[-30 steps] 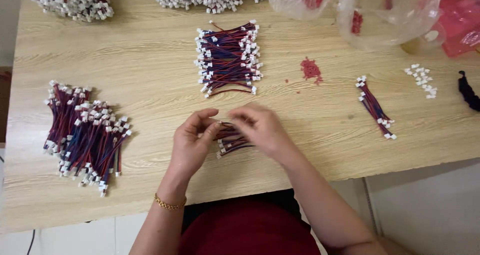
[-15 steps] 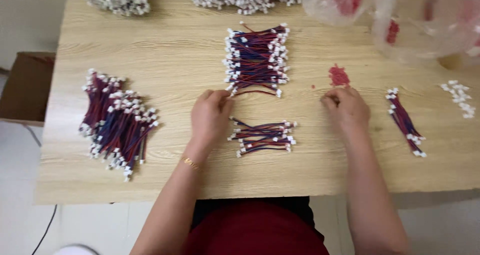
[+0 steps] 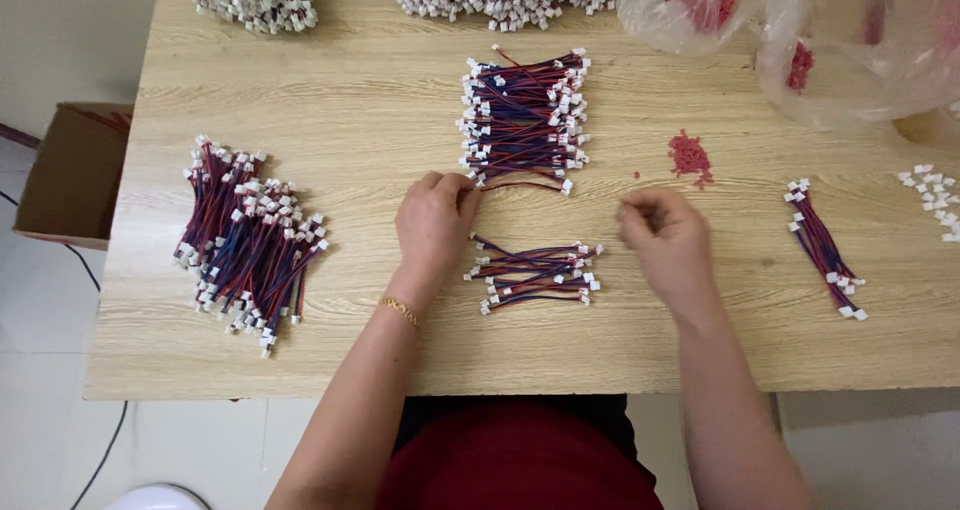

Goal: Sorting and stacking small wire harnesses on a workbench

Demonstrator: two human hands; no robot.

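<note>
Wood-grain bench (image 3: 350,100) carries wire bundles. Left hand (image 3: 433,222) pinches a wire at the big stack's (image 3: 523,120) lower edge; dragging could tangle neighbours. Right hand (image 3: 665,238), fingers curled narrow, holds nothing I can make out beside the small bundle (image 3: 535,273).

Clear plastic bag (image 3: 690,5): top edge of the table, right of centre; crumpled, see-through, holding small red pieces.

Second clear plastic bag (image 3: 860,55): top right corner, just beside the first; larger, wrinkled, with red pieces inside at its left.

Cardboard box (image 3: 75,175): on the floor by the table's left edge; brown, open-topped.

Labels, signs, screens: none in view.
</note>
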